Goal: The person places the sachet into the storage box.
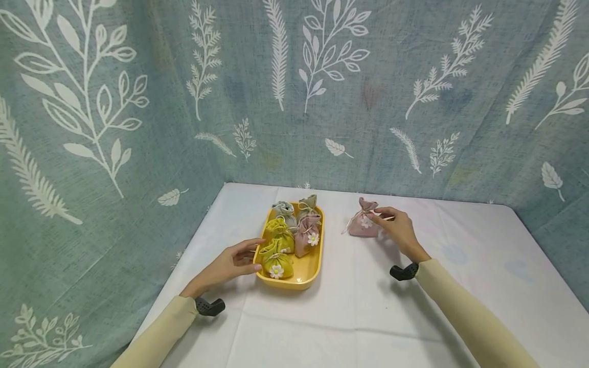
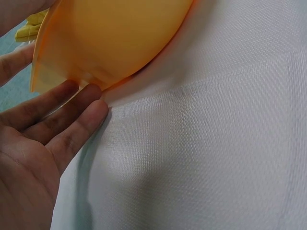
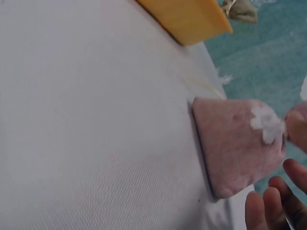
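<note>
In the head view my left hand (image 1: 230, 263) is at the left side of a yellow tray (image 1: 310, 278), thumb and index finger at its rim. The left wrist view shows other fingertips (image 2: 91, 98) against the tray's outer wall. My right hand (image 1: 398, 227) pinches a pink drawstring pouch (image 1: 361, 227) near its tied neck. The pouch stands upright on the table, a white flower (image 3: 266, 124) on its front. Inside the tray are a yellow pouch (image 1: 279, 266) with a flower, another yellow pouch (image 1: 285, 240), a pink pouch (image 1: 303, 240) and two greyish pouches at the back.
A white cloth (image 1: 349, 317) covers the table. Behind and to the left hangs a blue-green curtain (image 1: 257, 102) with white leaf prints, close to the table's edges. The tray stands left of the pink pouch, with bare cloth between them.
</note>
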`<action>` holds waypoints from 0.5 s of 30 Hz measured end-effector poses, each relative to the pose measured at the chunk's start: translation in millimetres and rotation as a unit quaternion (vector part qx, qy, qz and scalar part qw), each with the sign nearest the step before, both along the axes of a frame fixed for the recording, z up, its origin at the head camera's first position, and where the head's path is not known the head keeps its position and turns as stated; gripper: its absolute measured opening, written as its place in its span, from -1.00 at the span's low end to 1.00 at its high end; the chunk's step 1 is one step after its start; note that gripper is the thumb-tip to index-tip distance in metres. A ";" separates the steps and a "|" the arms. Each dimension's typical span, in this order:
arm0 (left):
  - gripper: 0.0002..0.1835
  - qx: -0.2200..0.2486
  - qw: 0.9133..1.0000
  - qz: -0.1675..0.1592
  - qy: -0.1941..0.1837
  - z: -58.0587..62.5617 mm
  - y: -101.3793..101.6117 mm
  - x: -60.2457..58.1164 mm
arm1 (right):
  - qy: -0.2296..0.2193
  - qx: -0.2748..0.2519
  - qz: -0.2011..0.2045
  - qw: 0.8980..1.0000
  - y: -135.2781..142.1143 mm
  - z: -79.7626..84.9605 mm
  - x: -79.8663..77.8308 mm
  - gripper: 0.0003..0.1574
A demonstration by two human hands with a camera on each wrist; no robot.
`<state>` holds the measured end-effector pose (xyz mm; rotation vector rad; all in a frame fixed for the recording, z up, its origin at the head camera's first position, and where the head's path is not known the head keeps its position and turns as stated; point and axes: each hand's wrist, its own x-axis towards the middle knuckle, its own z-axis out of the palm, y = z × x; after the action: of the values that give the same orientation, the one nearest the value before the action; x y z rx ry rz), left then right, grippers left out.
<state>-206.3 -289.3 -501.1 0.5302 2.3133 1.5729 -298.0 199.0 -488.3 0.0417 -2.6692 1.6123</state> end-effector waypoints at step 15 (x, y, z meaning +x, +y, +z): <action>-0.27 -0.009 1.000 0.003 0.003 -1.2 -0.5 -1.1 | -0.043 0.021 0.073 0.996 0.3 -7.1 -15.4 -0.03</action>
<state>-207.4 -289.8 -502.3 0.5248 2.3343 1.5550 -313.4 199.3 -495.4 0.1757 -2.8255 1.6325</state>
